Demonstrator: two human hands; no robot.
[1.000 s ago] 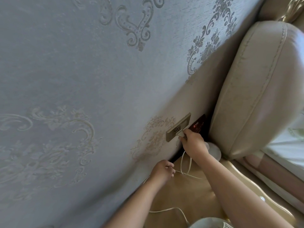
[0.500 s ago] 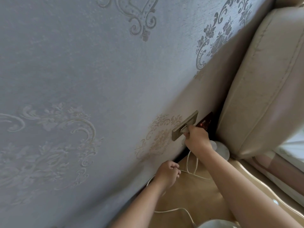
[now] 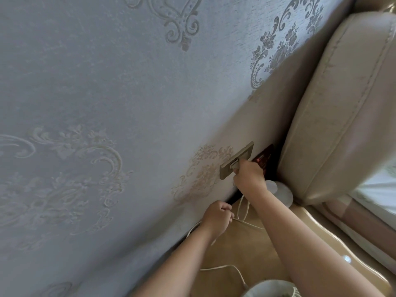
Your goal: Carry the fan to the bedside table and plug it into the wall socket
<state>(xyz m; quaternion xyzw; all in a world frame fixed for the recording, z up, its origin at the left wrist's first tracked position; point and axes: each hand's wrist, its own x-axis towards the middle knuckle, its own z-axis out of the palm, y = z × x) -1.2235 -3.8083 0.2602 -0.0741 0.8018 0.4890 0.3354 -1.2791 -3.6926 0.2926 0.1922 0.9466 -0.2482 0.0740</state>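
Fan plug (image 3: 235,165) is pinched by the right hand (image 3: 249,177) at the wall socket (image 3: 240,156); left hand (image 3: 216,217) clutches the cord (image 3: 222,267).

Two hands (image 3: 217,218) (image 3: 249,176), one wall socket (image 3: 241,155), one plug (image 3: 235,166), one cord (image 3: 218,268), one fan (image 3: 270,289), one bedside table (image 3: 252,251)

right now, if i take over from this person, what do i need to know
Right hand pinches the plug at the wall socket; whether it is fully seated cannot be told.
Left hand grips the white cord near the wall.
Fan stands on the bedside table, at the bottom edge of view.
Done: fan carried over. Left: push the plug home, let go of the cord.
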